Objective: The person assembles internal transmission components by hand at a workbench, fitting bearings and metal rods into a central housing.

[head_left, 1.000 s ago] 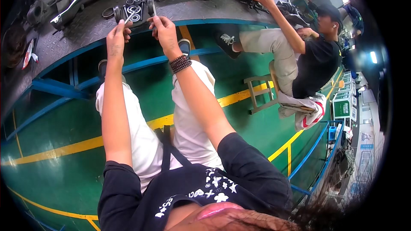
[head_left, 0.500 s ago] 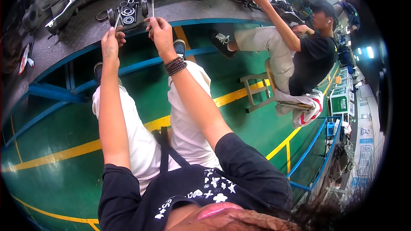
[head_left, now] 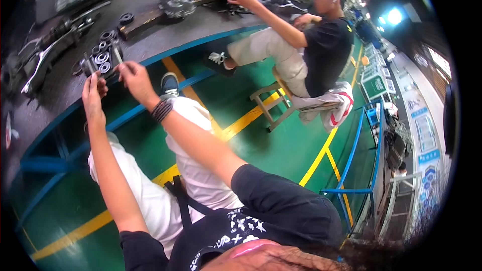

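Observation:
My left hand [head_left: 94, 98] is closed round the near end of a thin metal rod [head_left: 91, 64], at the left side of a small cluster of bearings [head_left: 104, 58]. On the other side of that cluster, my right hand [head_left: 135, 81] grips a second metal rod [head_left: 116, 53], which points away from me. Several ring-shaped bearings and dark round parts sit close together between the two rods, near the front edge of the metal workbench [head_left: 145, 45]. Whether the rod tips touch these parts cannot be made out. A beaded bracelet circles my right wrist.
Another bearing [head_left: 126, 18] lies beyond the cluster. Metal housings [head_left: 176, 0] and a long gear-case part [head_left: 47, 57] stand on the bench. To the right a person [head_left: 321, 45] sits on a wooden stool [head_left: 271, 101], one arm over the bench. Blue rails [head_left: 125, 118] run underneath.
The view has swung to the right, so the bench, my hands and the seated person appear further left. Both hands still hold their rods beside the bearings.

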The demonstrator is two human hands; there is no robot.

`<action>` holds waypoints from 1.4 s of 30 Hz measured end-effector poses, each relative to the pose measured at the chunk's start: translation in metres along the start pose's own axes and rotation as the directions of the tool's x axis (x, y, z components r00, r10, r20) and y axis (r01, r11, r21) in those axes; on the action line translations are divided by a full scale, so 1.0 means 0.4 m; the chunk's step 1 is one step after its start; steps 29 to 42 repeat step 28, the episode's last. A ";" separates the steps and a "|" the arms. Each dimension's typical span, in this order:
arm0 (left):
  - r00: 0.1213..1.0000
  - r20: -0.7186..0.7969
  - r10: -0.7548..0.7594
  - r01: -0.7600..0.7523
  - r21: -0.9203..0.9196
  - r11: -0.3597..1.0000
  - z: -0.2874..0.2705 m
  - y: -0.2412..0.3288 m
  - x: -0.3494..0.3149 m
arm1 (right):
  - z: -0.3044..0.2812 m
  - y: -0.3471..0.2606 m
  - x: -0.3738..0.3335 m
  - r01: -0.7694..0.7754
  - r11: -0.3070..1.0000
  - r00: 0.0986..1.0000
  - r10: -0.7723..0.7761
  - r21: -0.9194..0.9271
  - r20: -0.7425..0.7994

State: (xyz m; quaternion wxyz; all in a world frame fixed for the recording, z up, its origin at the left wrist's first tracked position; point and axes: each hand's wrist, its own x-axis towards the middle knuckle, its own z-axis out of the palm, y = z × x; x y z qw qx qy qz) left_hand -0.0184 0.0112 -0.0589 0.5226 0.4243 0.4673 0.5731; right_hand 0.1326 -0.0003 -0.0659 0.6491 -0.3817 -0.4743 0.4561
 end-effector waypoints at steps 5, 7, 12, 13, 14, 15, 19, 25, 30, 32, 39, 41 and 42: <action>0.987 0.082 0.139 -0.155 0.243 0.958 0.024 -0.010 0.004 | -0.002 -0.010 -0.023 0.058 0.982 0.998 -0.054 -0.177 0.028; 0.980 0.107 0.170 -0.195 0.304 0.933 0.032 -0.014 0.005 | 0.003 -0.006 -0.030 0.108 0.972 0.994 -0.106 -0.208 0.019; 0.955 0.173 0.240 -0.283 0.300 0.911 0.038 -0.005 0.000 | 0.011 0.006 -0.024 0.141 0.961 0.989 -0.147 -0.237 -0.007; 0.959 0.170 0.225 -0.268 0.306 0.913 0.037 -0.004 -0.001 | 0.008 0.011 -0.024 0.144 0.961 0.988 -0.151 -0.238 -0.012; 0.958 0.176 0.226 -0.271 0.300 0.915 0.044 0.000 -0.005 | 0.003 0.006 -0.026 0.102 0.966 0.995 -0.103 -0.238 0.011; 0.951 0.194 0.238 -0.289 0.301 0.909 0.051 0.002 -0.009 | -0.002 0.002 -0.029 0.060 0.969 0.998 -0.054 -0.239 0.034; 0.944 0.220 0.246 -0.305 0.297 0.905 0.058 -0.014 -0.010 | -0.009 -0.008 -0.044 0.095 0.965 0.995 -0.088 -0.243 0.039; 0.981 0.042 0.190 -0.195 0.193 0.962 -0.014 -0.044 0.010 | 0.027 -0.005 -0.052 0.096 0.959 0.995 -0.098 -0.265 0.007; 0.964 -0.042 0.262 -0.247 0.219 0.944 -0.084 -0.061 0.051 | 0.138 0.059 -0.084 0.223 0.903 0.970 -0.167 -0.367 0.179; 0.964 -0.042 0.262 -0.247 0.219 0.944 -0.084 -0.061 0.051 | 0.138 0.059 -0.084 0.223 0.903 0.970 -0.167 -0.367 0.179; 0.964 -0.042 0.262 -0.247 0.219 0.944 -0.084 -0.061 0.051 | 0.138 0.059 -0.084 0.223 0.903 0.970 -0.167 -0.367 0.179; 0.964 -0.042 0.262 -0.247 0.219 0.944 -0.084 -0.061 0.051 | 0.138 0.059 -0.084 0.223 0.903 0.970 -0.167 -0.367 0.179; 0.964 -0.042 0.262 -0.247 0.219 0.944 -0.084 -0.061 0.051 | 0.138 0.059 -0.084 0.223 0.903 0.970 -0.167 -0.367 0.179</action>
